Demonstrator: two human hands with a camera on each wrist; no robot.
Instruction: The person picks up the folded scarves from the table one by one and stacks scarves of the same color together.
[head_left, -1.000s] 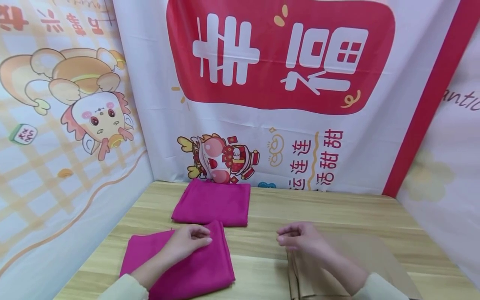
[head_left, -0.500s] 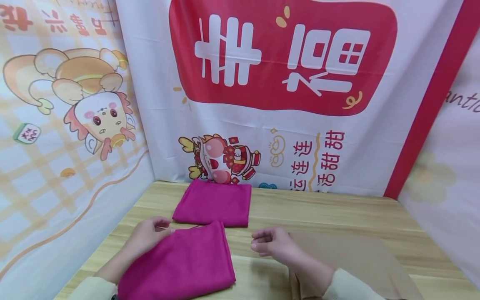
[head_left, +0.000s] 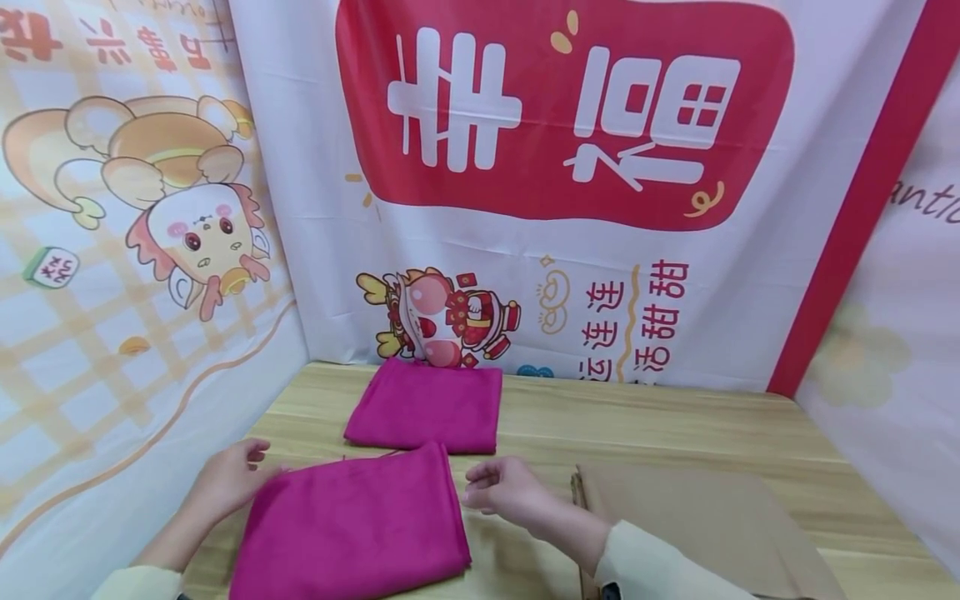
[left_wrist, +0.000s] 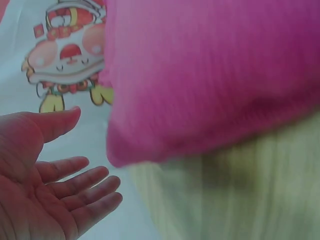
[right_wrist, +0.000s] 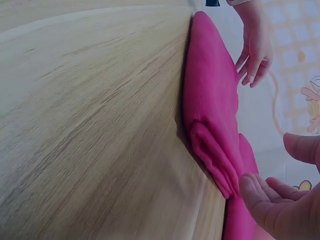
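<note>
A folded magenta cloth [head_left: 352, 525] lies at the near left of the wooden table, its layered folds showing in the right wrist view. My left hand [head_left: 228, 479] is beside its upper left corner, and in the left wrist view the fingers [left_wrist: 85, 182] are spread apart from the cloth. Close to its right edge is my right hand [head_left: 510, 492], fingers loosely bent and holding nothing. In the right wrist view the thumb and fingers [right_wrist: 257, 197] of that hand stand apart. Behind lies a second folded magenta cloth [head_left: 427, 408].
A flat brown sheet, like paper or cardboard [head_left: 697, 525], lies at the right of the wooden table [head_left: 637, 417], partly under my right forearm. Printed fabric hangings [head_left: 555, 125] surround the table at the back and both sides.
My left hand has moved left, from over the near cloth to beside its left corner. My right hand has moved left from above the brown sheet to the cloth's right edge.
</note>
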